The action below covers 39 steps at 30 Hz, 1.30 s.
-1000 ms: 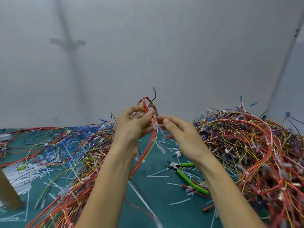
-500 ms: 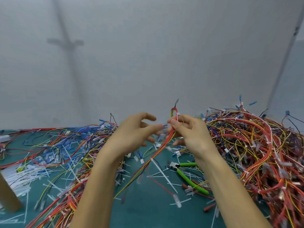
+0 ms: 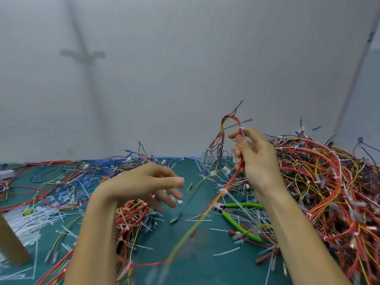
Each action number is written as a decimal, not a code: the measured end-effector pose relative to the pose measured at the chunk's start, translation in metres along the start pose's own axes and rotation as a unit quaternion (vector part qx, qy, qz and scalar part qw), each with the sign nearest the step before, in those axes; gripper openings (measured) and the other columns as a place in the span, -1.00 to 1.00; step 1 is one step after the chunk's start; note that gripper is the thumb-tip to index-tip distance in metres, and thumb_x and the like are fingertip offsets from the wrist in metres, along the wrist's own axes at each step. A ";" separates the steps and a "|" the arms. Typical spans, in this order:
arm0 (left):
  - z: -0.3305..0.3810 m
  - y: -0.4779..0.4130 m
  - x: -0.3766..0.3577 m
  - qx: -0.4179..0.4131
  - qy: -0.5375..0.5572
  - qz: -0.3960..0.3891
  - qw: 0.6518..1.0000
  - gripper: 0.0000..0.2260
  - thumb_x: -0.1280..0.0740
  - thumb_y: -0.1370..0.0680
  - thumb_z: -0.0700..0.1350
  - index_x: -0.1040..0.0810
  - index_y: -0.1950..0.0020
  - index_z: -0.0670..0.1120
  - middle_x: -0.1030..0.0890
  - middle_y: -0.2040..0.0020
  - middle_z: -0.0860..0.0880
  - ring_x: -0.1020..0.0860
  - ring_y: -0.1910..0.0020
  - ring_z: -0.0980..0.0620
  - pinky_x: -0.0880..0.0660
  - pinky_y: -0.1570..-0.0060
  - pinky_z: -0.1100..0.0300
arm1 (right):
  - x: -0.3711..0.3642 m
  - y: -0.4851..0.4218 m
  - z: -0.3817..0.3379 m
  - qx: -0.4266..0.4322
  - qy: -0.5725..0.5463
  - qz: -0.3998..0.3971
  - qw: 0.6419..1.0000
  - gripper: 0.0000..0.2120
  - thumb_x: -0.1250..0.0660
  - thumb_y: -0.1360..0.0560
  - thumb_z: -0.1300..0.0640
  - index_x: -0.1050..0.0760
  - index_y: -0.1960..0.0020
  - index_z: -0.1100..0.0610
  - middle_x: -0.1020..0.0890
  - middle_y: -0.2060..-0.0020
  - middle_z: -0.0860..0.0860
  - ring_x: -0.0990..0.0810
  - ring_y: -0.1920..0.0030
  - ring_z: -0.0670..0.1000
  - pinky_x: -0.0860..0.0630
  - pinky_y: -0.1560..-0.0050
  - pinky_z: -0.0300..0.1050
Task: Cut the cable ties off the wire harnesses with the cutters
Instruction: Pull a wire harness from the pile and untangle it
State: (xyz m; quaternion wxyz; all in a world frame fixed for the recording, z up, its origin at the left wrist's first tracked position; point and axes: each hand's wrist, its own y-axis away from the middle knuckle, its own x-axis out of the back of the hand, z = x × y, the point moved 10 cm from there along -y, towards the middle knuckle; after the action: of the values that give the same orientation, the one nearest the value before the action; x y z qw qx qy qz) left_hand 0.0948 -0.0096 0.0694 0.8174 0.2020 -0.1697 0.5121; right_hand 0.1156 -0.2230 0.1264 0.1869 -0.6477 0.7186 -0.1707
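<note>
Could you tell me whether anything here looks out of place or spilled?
Cut tie scraps litter the mat, and the cutters lie among them, untouched. The right hand grips a harness with ties on it; the left hand is empty.

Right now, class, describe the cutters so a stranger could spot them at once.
Start at the teal mat. Near its middle, just left of the right forearm and beside the big wire pile, lie the cutters. Only they have two thick, bright-green handles meeting at a small metal head; all around is thin wire and white tie scraps.
</note>
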 end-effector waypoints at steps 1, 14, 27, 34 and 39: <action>-0.008 0.001 0.004 0.010 0.012 0.003 1.000 -0.64 -0.34 -0.51 0.15 -0.61 -0.13 -0.09 -0.71 -0.02 -0.05 -0.69 0.01 -0.06 -0.64 0.14 0.12 | 0.007 -0.001 -0.005 0.011 -0.006 0.013 1.000 -0.79 -0.21 -0.65 0.14 -0.57 0.06 -0.04 -0.40 0.40 -0.06 -0.34 0.41 -0.10 -0.33 0.47 -0.30; -0.105 -0.039 0.013 0.188 0.080 0.125 0.971 -0.51 -0.30 -0.59 0.09 -0.34 -0.46 -0.07 -0.41 -0.38 -0.07 -0.49 -0.18 -0.07 -0.60 0.13 0.04 | -0.002 0.002 -0.008 0.037 0.027 -0.023 0.999 -0.77 -0.25 -0.62 0.26 -0.59 0.06 0.00 -0.56 0.37 -0.06 -0.52 0.34 -0.12 -0.50 0.44 -0.23; -0.128 -0.021 0.078 0.224 -0.151 0.303 0.914 -0.52 -0.27 -0.61 0.08 -0.33 -0.40 -0.19 -0.48 -0.34 -0.24 -0.47 -0.27 -0.21 -0.38 -0.20 0.02 | -0.020 0.005 0.001 0.030 0.060 -0.059 0.996 -0.77 -0.23 -0.63 0.26 -0.59 0.02 -0.01 -0.71 0.08 -0.15 -0.68 0.22 -0.06 -0.57 0.34 -0.22; -0.034 -0.006 0.082 0.059 -0.150 0.403 0.901 -0.70 -0.15 -0.64 0.11 -0.63 -0.01 0.02 -0.71 0.17 0.03 -0.69 0.28 -0.01 -0.58 0.03 0.04 | -0.028 0.006 0.002 0.037 0.045 -0.080 0.995 -0.76 -0.29 -0.59 0.28 -0.63 0.05 -0.01 -0.72 0.11 -0.08 -0.66 0.25 -0.09 -0.55 0.30 -0.25; 0.010 -0.027 0.032 -0.054 0.293 0.273 0.915 -0.41 0.01 -0.65 0.24 -0.65 0.02 -0.14 -0.73 0.12 -0.09 -0.71 0.19 -0.07 -0.62 0.31 0.21 | -0.056 0.019 0.008 0.031 0.092 -0.182 0.979 -0.82 -0.36 -0.54 0.31 -0.68 0.01 0.10 -0.73 0.16 -0.02 -0.68 0.18 -0.07 -0.58 0.17 -0.21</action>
State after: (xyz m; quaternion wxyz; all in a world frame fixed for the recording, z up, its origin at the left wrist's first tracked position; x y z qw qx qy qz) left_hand 0.1321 -0.0011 0.0888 0.6686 -0.0556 0.0011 0.7416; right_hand 0.1079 -0.1658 0.1129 0.1062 -0.7429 0.5974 -0.2827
